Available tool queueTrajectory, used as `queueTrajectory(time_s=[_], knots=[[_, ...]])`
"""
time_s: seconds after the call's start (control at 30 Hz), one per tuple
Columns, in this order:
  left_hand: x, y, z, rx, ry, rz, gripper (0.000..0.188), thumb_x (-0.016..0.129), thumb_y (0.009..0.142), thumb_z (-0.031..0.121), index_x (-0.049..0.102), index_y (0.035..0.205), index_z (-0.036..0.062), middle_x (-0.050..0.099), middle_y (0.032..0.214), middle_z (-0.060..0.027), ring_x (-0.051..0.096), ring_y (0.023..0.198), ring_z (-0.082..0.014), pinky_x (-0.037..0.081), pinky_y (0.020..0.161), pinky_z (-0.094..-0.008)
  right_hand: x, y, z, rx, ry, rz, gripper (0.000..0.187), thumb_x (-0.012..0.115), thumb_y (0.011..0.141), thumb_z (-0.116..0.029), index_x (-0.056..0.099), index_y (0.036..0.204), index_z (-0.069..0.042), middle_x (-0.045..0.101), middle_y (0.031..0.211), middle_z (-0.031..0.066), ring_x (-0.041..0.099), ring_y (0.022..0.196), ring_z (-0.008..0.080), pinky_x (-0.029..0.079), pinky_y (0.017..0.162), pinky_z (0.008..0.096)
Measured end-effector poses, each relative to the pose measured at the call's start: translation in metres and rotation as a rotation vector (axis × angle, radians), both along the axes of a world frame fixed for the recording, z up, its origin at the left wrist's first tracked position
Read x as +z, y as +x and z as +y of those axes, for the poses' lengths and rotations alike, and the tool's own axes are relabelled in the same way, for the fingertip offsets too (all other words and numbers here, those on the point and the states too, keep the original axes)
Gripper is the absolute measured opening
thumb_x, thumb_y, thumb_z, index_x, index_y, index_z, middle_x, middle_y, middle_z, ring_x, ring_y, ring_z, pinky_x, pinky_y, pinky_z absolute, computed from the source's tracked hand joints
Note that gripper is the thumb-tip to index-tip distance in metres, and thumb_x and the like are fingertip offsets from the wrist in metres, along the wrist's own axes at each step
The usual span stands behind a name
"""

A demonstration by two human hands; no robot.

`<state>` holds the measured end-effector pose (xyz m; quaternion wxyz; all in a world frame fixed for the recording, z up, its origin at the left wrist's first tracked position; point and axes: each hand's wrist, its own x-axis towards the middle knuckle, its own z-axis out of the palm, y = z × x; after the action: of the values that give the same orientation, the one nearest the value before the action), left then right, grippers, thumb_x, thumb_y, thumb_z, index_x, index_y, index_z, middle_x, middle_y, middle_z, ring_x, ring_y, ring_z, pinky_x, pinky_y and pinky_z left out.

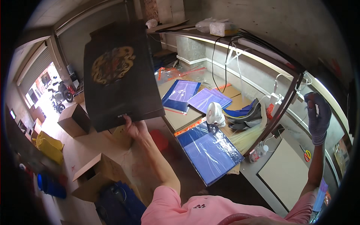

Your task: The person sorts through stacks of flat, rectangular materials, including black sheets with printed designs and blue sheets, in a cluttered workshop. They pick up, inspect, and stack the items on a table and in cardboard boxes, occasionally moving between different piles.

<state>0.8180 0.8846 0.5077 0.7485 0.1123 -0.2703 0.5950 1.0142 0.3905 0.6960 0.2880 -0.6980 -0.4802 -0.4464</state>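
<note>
My left hand (135, 129) is bare and grips the lower edge of a large flat black panel (120, 90), raised at the left. A round gold and red emblem decorates its face, and its upper end is narrower. I cannot tell whether it is a bag or a folded box. On the right, my right hand (318, 116), in a grey-purple glove, is raised beside the lit shelf with its fingers curled in; what they hold, if anything, is hidden. Between my arms a blue packet in clear plastic (210, 153) lies at the table's near edge.
More blue and purple packets (182, 95) lie farther back, near a small white fan (215, 113). Along the right are a plastic bottle (258, 153), a grey board (285, 172) and orange-handled scissors (307, 155). Cardboard boxes (74, 120) and a blue bin (50, 185) stand on the left floor.
</note>
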Motion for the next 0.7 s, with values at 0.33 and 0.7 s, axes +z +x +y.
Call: queueTrajectory(time_s=[0.33,0.7], knots=[[0.038,0.011,-0.130,-0.085,0.245,0.123,0.048,0.061,0.072,-0.003,0.050,0.119,0.0037,0.054,0.117,-0.0080,0.050,0.107,-0.0241,0.038,0.095,-0.0415,-0.011,-0.083,-0.119,-0.010,0.077,0.115,0.022,0.056,0.079,0.002,0.054,0.100,-0.001,0.061,0.093,0.0126,0.059,0.077,0.0188,0.046,0.068,0.0270],[0.063,0.100,-0.328,-0.098,0.610,0.439,0.064,0.072,0.065,0.011,0.044,0.122,0.0017,0.053,0.114,-0.0085,0.051,0.103,-0.0244,0.039,0.091,-0.0386,-0.031,-0.140,-0.271,-0.563,0.159,0.276,0.105,0.065,0.069,-0.056,0.007,0.139,-0.004,0.036,0.134,0.0210,0.043,0.119,0.0331,0.036,0.095,0.0380]])
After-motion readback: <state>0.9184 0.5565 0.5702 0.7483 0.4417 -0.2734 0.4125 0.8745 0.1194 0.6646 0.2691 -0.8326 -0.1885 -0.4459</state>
